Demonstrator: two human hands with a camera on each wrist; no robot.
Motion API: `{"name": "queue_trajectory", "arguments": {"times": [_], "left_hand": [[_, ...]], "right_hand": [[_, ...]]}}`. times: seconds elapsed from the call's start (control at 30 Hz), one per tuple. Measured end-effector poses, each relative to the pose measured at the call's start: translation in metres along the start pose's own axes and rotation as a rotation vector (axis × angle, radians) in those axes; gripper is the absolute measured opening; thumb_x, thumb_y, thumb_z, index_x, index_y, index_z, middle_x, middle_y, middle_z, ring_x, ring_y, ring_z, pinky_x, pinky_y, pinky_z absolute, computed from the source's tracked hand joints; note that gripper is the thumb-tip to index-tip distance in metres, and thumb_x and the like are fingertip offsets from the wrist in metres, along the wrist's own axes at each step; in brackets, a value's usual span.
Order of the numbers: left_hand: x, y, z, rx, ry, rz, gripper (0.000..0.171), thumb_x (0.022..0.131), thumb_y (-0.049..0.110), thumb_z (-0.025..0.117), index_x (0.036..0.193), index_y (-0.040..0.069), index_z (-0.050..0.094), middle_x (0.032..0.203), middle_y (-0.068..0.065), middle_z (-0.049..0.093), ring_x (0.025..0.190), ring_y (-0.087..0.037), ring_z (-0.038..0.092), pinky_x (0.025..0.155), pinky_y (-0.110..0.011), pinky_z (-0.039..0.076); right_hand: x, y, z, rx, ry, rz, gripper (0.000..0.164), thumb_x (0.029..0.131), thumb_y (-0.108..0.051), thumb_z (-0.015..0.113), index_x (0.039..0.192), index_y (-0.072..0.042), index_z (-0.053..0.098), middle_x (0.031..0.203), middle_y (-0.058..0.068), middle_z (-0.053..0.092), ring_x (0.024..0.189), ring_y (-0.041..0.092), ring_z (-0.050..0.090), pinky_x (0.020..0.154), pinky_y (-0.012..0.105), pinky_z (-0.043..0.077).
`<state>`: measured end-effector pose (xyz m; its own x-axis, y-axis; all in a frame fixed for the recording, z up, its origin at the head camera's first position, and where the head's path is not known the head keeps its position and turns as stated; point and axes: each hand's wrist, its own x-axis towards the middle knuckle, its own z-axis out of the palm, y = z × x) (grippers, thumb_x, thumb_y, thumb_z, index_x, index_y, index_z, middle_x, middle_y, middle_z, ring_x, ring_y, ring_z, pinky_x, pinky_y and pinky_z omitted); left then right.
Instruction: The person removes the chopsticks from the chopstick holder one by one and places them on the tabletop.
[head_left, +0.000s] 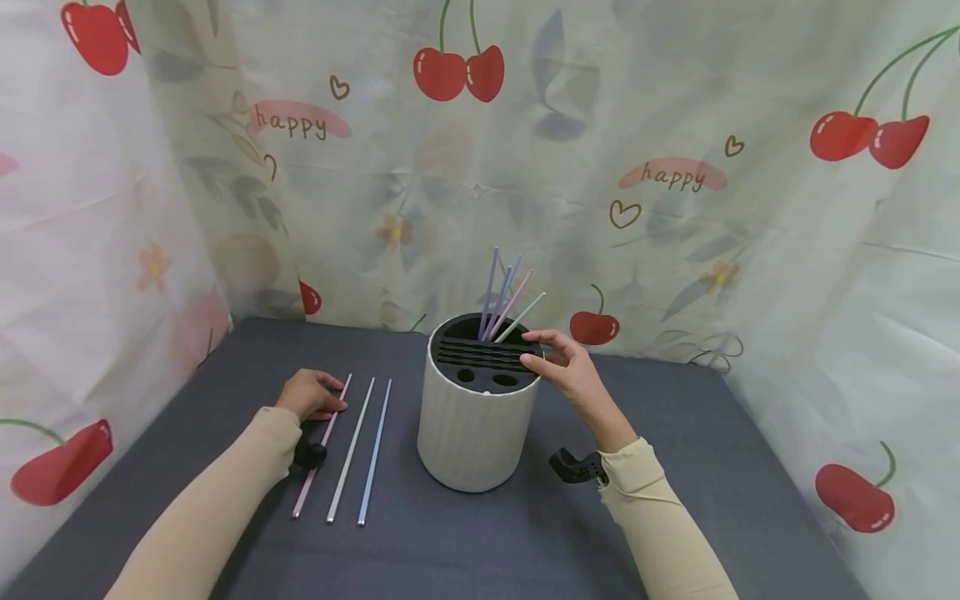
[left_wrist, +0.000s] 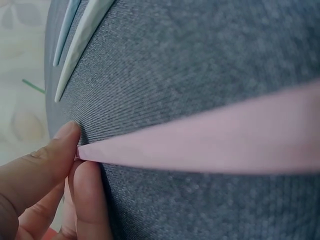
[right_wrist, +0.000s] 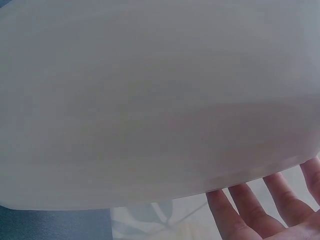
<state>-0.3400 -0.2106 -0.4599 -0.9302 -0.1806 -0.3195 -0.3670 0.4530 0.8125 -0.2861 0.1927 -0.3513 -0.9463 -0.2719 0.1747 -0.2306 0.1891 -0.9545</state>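
Note:
My left hand [head_left: 309, 396] pinches the far end of a pink chopstick [head_left: 324, 446] between thumb and fingers; the left wrist view shows the chopstick [left_wrist: 200, 142] large, running from the fingertips toward the camera. To its right lie a white chopstick [head_left: 351, 450] and a blue chopstick [head_left: 375, 450], roughly parallel on the cloth. A ribbed cream utensil holder [head_left: 474, 433] with a black slotted top stands upright in the middle. My right hand [head_left: 566, 367] rests at the holder's right rim, fingers extended. In the right wrist view, fingertips [right_wrist: 242, 190] touch the holder's edge.
Several purple, blue, pink and white chopsticks [head_left: 501, 304] stand leaning in the holder's rear compartment. Dark grey cloth [head_left: 480, 550] covers the table. A cherry-print curtain [head_left: 480, 167] surrounds the back and sides.

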Motion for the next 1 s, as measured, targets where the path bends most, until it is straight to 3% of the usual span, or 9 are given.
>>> {"name": "queue_trajectory", "arguments": {"times": [0.43,0.6,0.67,0.77,1.0], "left_hand": [[-0.002,0.000,-0.002,-0.006,-0.015,-0.017,0.042,0.079,0.002,0.078,0.118,-0.003,0.063,0.096,-0.016,0.063,0.061,-0.011,0.062,0.057,-0.026,0.057],[-0.007,0.013,-0.011,-0.099,-0.067,0.011,0.042,0.086,0.008,0.072,0.124,-0.004,0.059,0.102,-0.015,0.067,0.079,-0.019,0.066,0.066,-0.028,0.059],[-0.012,0.028,-0.015,-0.137,-0.099,0.059,0.045,0.090,0.012,0.068,0.131,-0.003,0.055,0.117,-0.020,0.064,0.096,-0.027,0.066,0.077,-0.031,0.059],[-0.024,0.062,-0.022,-0.213,-0.139,0.163,0.048,0.095,0.015,0.063,0.138,0.000,0.049,0.135,-0.022,0.053,0.113,-0.030,0.060,0.092,-0.036,0.055],[-0.065,0.159,-0.025,-0.390,-0.171,0.407,0.045,0.096,0.018,0.062,0.138,0.009,0.051,0.134,-0.014,0.053,0.107,-0.016,0.062,0.096,-0.034,0.053]], "right_hand": [[-0.001,0.000,0.000,0.004,-0.004,-0.008,0.041,0.093,-0.018,0.063,0.131,-0.006,0.052,0.147,0.008,0.042,0.128,0.034,0.047,0.105,0.053,0.039],[0.000,0.000,0.001,-0.006,0.000,-0.016,0.041,0.094,-0.019,0.063,0.131,-0.006,0.052,0.147,0.009,0.042,0.127,0.034,0.047,0.104,0.052,0.040],[0.000,0.001,0.001,-0.009,0.000,-0.016,0.041,0.094,-0.019,0.063,0.131,-0.006,0.052,0.147,0.009,0.042,0.127,0.035,0.047,0.105,0.052,0.039],[0.000,0.000,0.001,-0.001,0.002,-0.012,0.041,0.093,-0.019,0.063,0.131,-0.006,0.052,0.147,0.009,0.042,0.129,0.035,0.045,0.106,0.054,0.038],[0.000,0.000,0.000,0.007,-0.002,-0.009,0.041,0.094,-0.018,0.063,0.132,-0.005,0.052,0.147,0.009,0.041,0.133,0.036,0.042,0.108,0.057,0.036]]}}
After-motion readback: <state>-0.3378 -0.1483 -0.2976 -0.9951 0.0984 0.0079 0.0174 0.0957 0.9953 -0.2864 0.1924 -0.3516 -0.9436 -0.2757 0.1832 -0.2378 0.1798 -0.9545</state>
